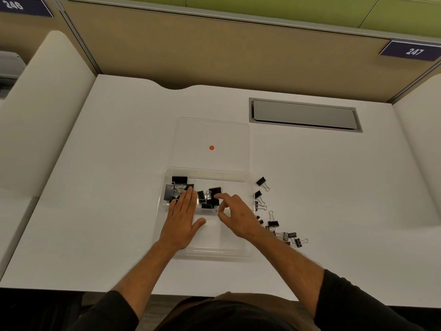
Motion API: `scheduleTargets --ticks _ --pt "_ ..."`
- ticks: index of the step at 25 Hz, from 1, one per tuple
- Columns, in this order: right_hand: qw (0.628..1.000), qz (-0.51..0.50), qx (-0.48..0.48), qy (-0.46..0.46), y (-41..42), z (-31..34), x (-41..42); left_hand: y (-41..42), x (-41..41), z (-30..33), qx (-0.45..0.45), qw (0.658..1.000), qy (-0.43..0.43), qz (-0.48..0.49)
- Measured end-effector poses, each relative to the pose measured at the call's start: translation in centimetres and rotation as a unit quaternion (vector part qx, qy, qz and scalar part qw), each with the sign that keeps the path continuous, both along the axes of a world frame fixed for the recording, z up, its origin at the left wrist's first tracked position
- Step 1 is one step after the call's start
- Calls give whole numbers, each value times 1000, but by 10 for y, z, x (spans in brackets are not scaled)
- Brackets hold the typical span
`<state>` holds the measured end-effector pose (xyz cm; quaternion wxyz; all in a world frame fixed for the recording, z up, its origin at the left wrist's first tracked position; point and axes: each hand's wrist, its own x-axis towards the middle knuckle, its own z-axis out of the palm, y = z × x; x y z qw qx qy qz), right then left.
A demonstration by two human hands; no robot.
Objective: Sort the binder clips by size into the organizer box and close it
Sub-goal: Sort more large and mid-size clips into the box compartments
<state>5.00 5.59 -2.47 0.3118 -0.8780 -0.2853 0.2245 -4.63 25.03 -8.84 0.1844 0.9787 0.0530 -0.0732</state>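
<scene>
Open clear organizer box (248, 187) with big black binder clips (177, 188) inside, small clips (274, 223) scattered beside it.

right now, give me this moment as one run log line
left hand flat on organizer box | right hand over middle clips, grip unclear | small clips loose on desk | lid open

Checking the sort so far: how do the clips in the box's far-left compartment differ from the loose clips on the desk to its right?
The far-left clips look larger; the loose clips look smaller. The former are bunched inside the organizer box, partly under the left hand; the latter lie scattered on the desk. Both are black with silver wire handles.
</scene>
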Motion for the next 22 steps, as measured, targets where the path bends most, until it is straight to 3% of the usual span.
scheduleTargets --ticks 11,22 --pt "999 -37 11 10 1 6 -7 0 -1 1 3 1000 -3 0" --pt "998 -35 -37 48 10 2 1 2 0 0 -5 1000 4 3"
